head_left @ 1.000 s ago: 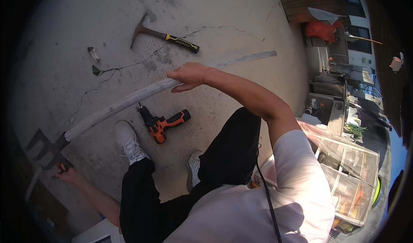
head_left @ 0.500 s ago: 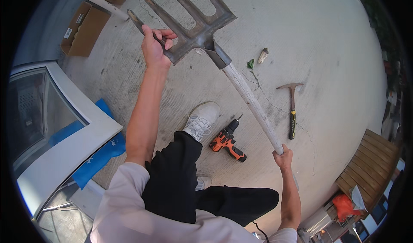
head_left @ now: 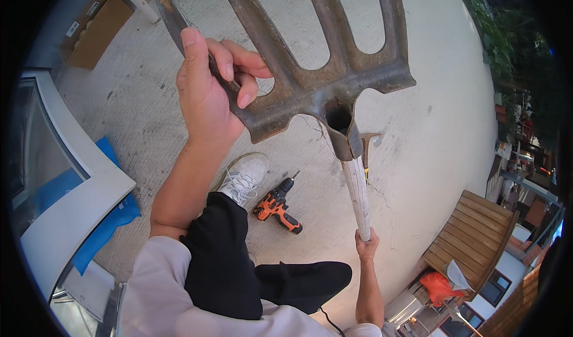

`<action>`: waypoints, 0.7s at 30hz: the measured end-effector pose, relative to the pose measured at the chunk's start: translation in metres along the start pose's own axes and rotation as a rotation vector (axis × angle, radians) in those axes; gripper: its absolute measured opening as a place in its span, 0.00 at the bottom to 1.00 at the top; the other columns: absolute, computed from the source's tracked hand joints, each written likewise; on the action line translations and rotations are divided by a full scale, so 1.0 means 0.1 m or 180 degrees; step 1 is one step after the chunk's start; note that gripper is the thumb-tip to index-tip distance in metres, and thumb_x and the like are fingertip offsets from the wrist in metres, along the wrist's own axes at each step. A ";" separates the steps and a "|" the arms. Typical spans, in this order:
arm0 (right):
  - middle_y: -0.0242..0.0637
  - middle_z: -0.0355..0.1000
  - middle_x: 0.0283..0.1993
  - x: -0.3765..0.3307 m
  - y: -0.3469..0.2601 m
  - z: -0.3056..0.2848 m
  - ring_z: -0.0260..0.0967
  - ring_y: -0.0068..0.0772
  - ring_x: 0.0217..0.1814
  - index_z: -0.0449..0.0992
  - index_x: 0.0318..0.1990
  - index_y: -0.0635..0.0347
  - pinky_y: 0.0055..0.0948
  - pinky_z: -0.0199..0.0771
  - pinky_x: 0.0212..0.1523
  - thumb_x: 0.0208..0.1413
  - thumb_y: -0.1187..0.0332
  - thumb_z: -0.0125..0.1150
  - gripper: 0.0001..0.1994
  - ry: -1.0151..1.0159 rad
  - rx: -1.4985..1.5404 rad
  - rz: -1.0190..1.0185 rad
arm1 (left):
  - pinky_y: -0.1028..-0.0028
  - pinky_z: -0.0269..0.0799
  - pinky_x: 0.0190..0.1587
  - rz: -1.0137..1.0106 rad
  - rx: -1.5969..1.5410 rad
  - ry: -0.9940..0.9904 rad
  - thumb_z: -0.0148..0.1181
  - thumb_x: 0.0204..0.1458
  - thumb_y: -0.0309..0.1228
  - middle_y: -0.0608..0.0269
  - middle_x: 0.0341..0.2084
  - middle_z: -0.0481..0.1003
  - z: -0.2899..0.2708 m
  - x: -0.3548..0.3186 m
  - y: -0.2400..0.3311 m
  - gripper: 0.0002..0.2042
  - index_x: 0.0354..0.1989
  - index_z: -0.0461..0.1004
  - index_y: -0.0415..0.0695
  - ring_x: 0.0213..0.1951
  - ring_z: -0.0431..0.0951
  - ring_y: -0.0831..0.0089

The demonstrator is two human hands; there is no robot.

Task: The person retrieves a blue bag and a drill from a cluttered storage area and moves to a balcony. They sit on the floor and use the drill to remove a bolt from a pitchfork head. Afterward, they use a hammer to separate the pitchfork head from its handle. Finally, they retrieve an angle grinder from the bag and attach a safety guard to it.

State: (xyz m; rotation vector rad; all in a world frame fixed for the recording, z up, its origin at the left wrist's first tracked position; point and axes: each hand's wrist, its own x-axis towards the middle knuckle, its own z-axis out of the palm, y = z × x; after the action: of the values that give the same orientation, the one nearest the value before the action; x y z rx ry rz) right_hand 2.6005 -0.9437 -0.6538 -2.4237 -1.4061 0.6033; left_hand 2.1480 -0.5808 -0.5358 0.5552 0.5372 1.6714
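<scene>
A rusty metal fork head (head_left: pixel 298 89) with several thick tines is raised close to the camera, its tine tips cut off by the upper edge. My left hand (head_left: pixel 212 86) is closed around its leftmost tine, near the base. A hollow socket (head_left: pixel 341 125) sits in the middle of the head, and a pale wooden handle (head_left: pixel 356 194) runs down from it. My right hand (head_left: pixel 366 246) is wrapped round the lower end of that handle. On the concrete below lie an orange and black cordless drill (head_left: pixel 277 207) and a hammer (head_left: pixel 366 149), partly hidden behind the fork.
At the left stands a white-framed glass panel (head_left: pixel 77 200) with a blue sheet (head_left: pixel 107 232) beneath it. A cardboard box (head_left: pixel 98 30) and a white pole (head_left: pixel 134 0) are at the upper left. A slatted wooden table (head_left: pixel 471 232) and a red bag (head_left: pixel 439 288) are at the lower right.
The fork head has come up nearer to the camera and tipped so its socket opening shows. Both hands keep their hold. The view has swung to the right.
</scene>
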 end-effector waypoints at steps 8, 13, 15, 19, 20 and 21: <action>0.43 0.70 0.22 -0.29 0.15 -0.31 0.66 0.29 0.24 0.70 0.26 0.63 0.31 0.70 0.30 0.42 0.74 0.67 0.09 0.0145 -0.0028 0.0168 | 0.84 0.51 0.12 0.0153 0.0274 -0.0602 0.23 0.68 0.52 0.45 0.23 0.75 0.38 -0.33 0.17 0.27 0.21 0.58 0.49 0.09 0.56 0.78; 0.44 0.70 0.21 -0.37 0.14 -0.31 0.67 0.32 0.23 0.71 0.26 0.63 0.31 0.70 0.30 0.41 0.75 0.65 0.07 0.0059 -0.0048 0.0131 | 0.83 0.51 0.13 0.0111 0.0169 -0.0666 0.23 0.69 0.51 0.44 0.24 0.75 0.34 -0.35 0.19 0.27 0.21 0.58 0.49 0.09 0.56 0.78; 0.45 0.70 0.21 -0.38 0.16 -0.29 0.66 0.35 0.21 0.70 0.25 0.63 0.32 0.70 0.29 0.40 0.75 0.65 0.08 0.0041 -0.0089 0.0096 | 0.83 0.52 0.13 0.0093 0.0237 -0.0554 0.23 0.69 0.50 0.44 0.24 0.75 0.33 -0.28 0.10 0.27 0.21 0.57 0.49 0.09 0.55 0.77; 0.49 0.67 0.19 -0.25 0.01 -0.16 0.68 0.48 0.19 0.66 0.22 0.63 0.35 0.69 0.25 0.37 0.74 0.64 0.10 -0.0225 -0.0136 0.0033 | 0.79 0.59 0.18 -0.0211 0.0175 -0.0184 0.31 0.69 0.50 0.42 0.28 0.77 -0.03 0.06 -0.05 0.27 0.21 0.61 0.44 0.18 0.73 0.68; 0.50 0.67 0.18 -0.25 0.00 -0.18 0.68 0.52 0.20 0.66 0.21 0.62 0.36 0.69 0.25 0.36 0.73 0.64 0.10 -0.0245 -0.0188 -0.0004 | 0.79 0.60 0.19 -0.0300 0.0228 -0.0039 0.32 0.68 0.49 0.42 0.28 0.77 -0.10 0.14 -0.13 0.27 0.21 0.62 0.44 0.21 0.74 0.66; 0.51 0.66 0.18 -0.24 -0.05 -0.19 0.68 0.55 0.21 0.66 0.21 0.62 0.37 0.68 0.24 0.36 0.73 0.64 0.10 -0.0279 -0.0215 -0.0045 | 0.78 0.60 0.19 -0.0380 0.0313 0.0105 0.34 0.68 0.49 0.42 0.28 0.77 -0.19 0.20 -0.20 0.27 0.21 0.62 0.44 0.23 0.75 0.63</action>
State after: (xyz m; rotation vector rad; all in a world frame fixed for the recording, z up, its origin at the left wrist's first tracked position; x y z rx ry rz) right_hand 2.5954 -0.9627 -0.6302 -2.4647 -1.4999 0.6765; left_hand 2.1486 -0.5585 -0.5617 0.5569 0.6668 1.5491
